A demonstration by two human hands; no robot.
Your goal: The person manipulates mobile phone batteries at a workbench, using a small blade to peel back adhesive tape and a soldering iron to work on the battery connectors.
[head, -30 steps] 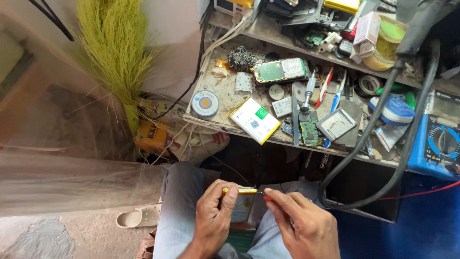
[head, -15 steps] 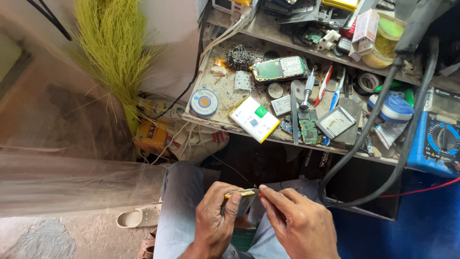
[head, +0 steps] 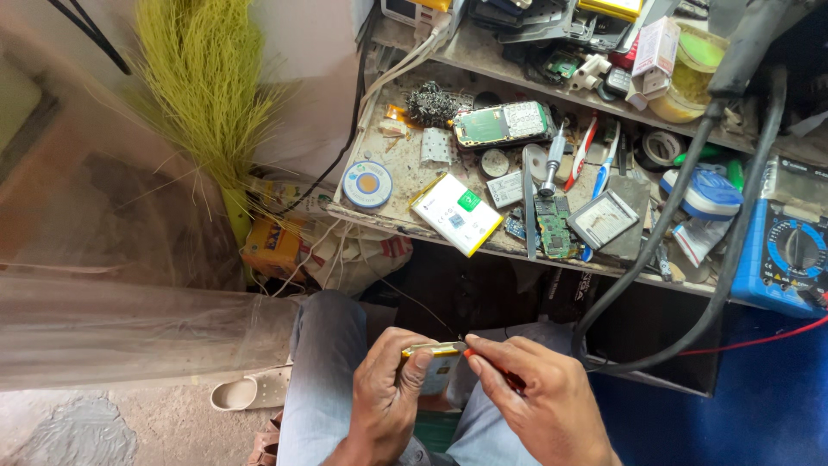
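Both hands work low in the view, over the person's lap. Left hand is closed around a small flat battery pack with a yellow edge, thumb on top and fingers curled beneath. Right hand is closed in a pinch on a slim red-handled tool, whose tip meets the right end of the battery pack. Blue trousers cover the knees on either side of the hands.

Above the hands stands a cluttered bench. Near its front edge lies a white and yellow phone battery, tilted; left of it sits a round blue tin. A green circuit board lies just right of the battery, with a metal-handled screwdriver above it. A bare phone board with a green panel rests further back. A blue multimeter occupies the right end of the bench, and two thick black cables cross in front of it. A yellow-green grass broom leans at the left, and a pale sandal lies on the floor.
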